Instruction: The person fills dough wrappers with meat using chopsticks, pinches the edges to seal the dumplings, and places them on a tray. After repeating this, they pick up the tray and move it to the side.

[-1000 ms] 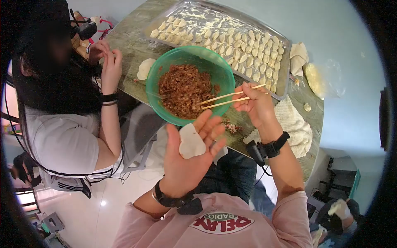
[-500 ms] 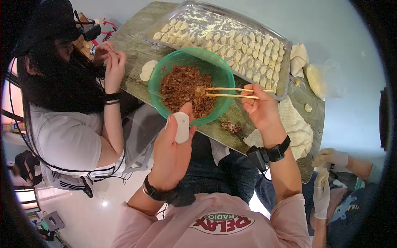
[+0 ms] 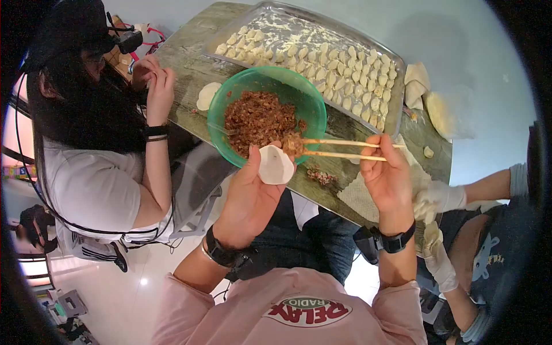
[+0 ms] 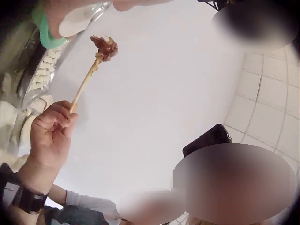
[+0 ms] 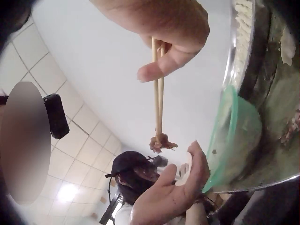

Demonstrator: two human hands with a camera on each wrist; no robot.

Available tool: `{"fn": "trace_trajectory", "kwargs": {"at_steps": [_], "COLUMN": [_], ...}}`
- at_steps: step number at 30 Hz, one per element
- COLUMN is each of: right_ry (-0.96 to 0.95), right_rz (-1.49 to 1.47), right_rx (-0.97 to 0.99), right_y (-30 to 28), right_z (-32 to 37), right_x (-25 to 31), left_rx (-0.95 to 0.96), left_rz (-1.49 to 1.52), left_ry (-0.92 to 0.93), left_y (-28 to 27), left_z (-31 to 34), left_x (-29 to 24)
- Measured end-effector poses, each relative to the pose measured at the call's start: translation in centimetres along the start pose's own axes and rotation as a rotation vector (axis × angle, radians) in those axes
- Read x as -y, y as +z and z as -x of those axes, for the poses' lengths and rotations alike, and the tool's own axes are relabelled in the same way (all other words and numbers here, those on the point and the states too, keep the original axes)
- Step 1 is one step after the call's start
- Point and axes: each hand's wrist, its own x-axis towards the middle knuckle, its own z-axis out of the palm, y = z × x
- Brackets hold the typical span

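Note:
My left hand (image 3: 250,198), palm up with fingers cupped, holds a round white dumpling wrapper (image 3: 275,167) near the front rim of the green bowl (image 3: 214,135). The thumb lies along the wrapper's left edge. My right hand (image 3: 386,172) grips a pair of wooden chopsticks (image 3: 345,142) between thumb and fingers. At their tips is a clump of brown meat filling (image 5: 162,143), just beside the wrapper in the head view and above the left hand in the right wrist view. More filling (image 3: 259,118) lies in the bowl.
Behind the bowl, a metal tray (image 3: 322,23) holds rows of dumplings (image 3: 345,75). Loose wrappers (image 3: 208,96) lie left of the bowl, a cloth (image 3: 362,195) to the right. One person (image 3: 98,184) sits at left; another's gloved hands (image 3: 440,201) are close by my right arm.
My right hand has drawn the chopsticks out of the bowl, rightward and toward me, carrying filling. The left hand has turned the wrapper face up. Gloved hands at right have moved closer.

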Motion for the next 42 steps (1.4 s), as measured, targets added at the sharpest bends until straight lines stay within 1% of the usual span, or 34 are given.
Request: {"fn": "trace_trajectory", "kwargs": {"at_steps": [2, 4, 5, 7, 9, 13, 15, 23, 25, 26, 28, 31, 34, 37, 40, 42], "right_ry": [-0.015, -0.031, -0.046, -0.063, -0.106, -0.118, -0.146, -0.163, -0.167, -0.159, -0.151, -0.150, -0.141, -0.148, -0.178, -0.233], "right_rz": [0.035, 0.069, 0.123, 0.175, 0.381, 0.474, 0.525, 0.514, 0.513, 0.508, 0.504, 0.522, 0.554, 0.589, 0.585, 0.603], "right_rx": [0.018, 0.037, 0.047, 0.053, 0.060, 0.043, 0.024, 0.060, 0.065, 0.069, 0.075, 0.075, 0.032, 0.017, 0.017, 0.042], "right_y": [-0.3, -0.3, -0.2, 0.1, 0.7, 1.0, 1.2, 0.3, 0.1, 0.1, -0.1, -0.5, -0.4, -0.1, -0.1, -0.3], "right_z": [0.7, 1.3, 1.7, 2.4, 3.0, 4.2, 4.7, 5.5, 5.6, 5.6, 5.6, 5.7, 6.0, 6.4, 6.6, 6.7], "right_x": [0.1, 0.2, 0.3, 0.3, 0.1, 1.6, 2.3, 3.5, 3.7, 3.8, 3.7, 3.3, 3.4, 4.0, 4.4, 4.8], "left_rx": [-0.031, 0.014, 0.014, 0.050, 0.075, 0.158, 0.148, 0.102, 0.162, 0.162, 0.193, 0.187, 0.151, 0.147, 0.152, 0.143], "left_rz": [0.025, 0.026, 0.025, 0.023, 0.033, 0.016, -0.001, -0.051, -0.035, -0.035, 0.016, 0.006, -0.021, -0.009, 0.009, 0.015], "left_ry": [-0.006, -0.070, -0.071, -0.146, -0.161, -0.176, -0.182, -0.220, -0.255, -0.255, -0.360, -0.411, -0.364, -0.375, -0.372, -0.369], "left_y": [0.6, 0.9, 1.2, 1.8, 2.0, 1.4, 1.5, 1.9, 1.9, 2.0, 2.0, 2.1, 1.8, 1.6, 1.3, 1.4], "left_z": [0.3, 0.7, 0.9, 1.4, 1.7, 1.7, 2.0, 2.7, 2.8, 2.9, 3.0, 3.1, 2.9, 2.7, 2.5, 2.4], "left_x": [0.1, 0.3, 0.4, 0.7, 0.9, 1.4, 1.6, 2.2, 2.1, 2.1, 2.1, 2.2, 2.2, 2.4, 2.7, 2.8]}}
